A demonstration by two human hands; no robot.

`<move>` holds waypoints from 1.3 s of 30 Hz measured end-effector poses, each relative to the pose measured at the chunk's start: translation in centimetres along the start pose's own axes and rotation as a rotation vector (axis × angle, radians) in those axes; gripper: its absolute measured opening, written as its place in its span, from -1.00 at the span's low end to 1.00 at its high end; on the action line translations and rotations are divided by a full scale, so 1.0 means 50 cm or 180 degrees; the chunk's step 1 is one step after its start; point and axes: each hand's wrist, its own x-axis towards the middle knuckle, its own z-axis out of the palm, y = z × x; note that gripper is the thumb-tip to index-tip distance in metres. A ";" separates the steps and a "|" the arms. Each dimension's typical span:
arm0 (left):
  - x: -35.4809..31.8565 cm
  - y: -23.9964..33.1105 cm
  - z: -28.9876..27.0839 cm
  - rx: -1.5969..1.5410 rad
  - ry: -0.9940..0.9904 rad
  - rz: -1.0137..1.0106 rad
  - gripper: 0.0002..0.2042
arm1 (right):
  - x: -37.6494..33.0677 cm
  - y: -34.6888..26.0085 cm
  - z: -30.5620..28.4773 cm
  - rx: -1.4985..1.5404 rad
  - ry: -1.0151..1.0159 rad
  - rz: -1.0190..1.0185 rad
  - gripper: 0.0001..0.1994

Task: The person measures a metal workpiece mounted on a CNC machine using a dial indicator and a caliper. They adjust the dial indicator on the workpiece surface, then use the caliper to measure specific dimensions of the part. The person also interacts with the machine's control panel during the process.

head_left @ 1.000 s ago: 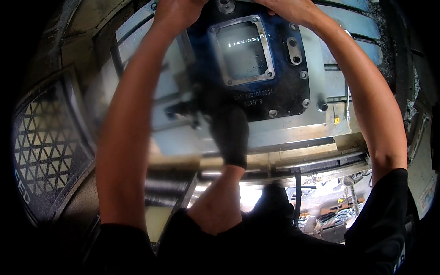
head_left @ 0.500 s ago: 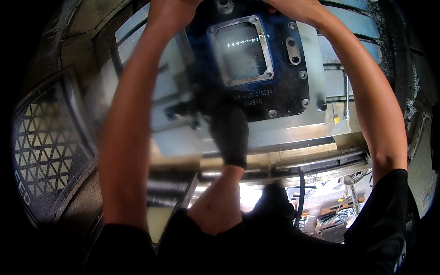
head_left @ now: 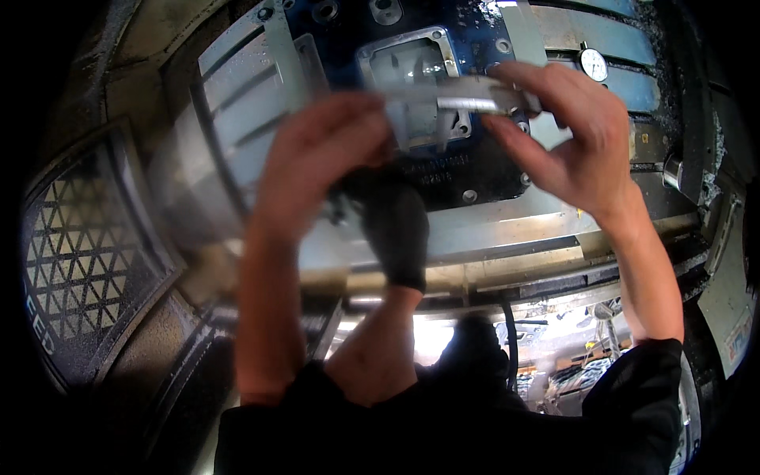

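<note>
Between my hands, above a dark machined plate (head_left: 427,170), is a thin bright metal bar (head_left: 475,103), smeared by motion. My right hand (head_left: 582,127) pinches its right end between thumb and fingers. Its left end runs to my left hand (head_left: 324,154), which is blurred, with the fingers curled closed about it. The plate has a raised rectangular frame (head_left: 368,67) around a window, with bolt holes at the corners. Part of the window is hidden behind the bar and my left hand.
The plate lies on a slotted machine table (head_left: 245,75). A round dial gauge (head_left: 594,63) stands at the right. My lower leg in a dark covering (head_left: 396,229) reaches over the near table edge. A triangle-patterned panel (head_left: 79,261) is at the left; metal chips lie at the right.
Both hands have come back toward me from the far edge of the view, with the metal bar now between them. The dial gauge at the right has come into sight.
</note>
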 end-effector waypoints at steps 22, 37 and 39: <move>-0.005 -0.004 0.043 -0.0291 -0.0583 0.0302 -0.85 | -0.058 -0.030 -0.018 0.0090 -0.0053 0.0044 -0.66; -0.005 -0.011 0.026 -0.0197 -0.0688 0.0321 -0.85 | -0.056 -0.033 -0.014 0.0142 -0.0046 0.0063 -0.66; -0.005 -0.011 0.023 -0.0139 -0.0703 0.0331 -0.85 | -0.055 -0.032 -0.014 0.0146 -0.0042 0.0050 -0.66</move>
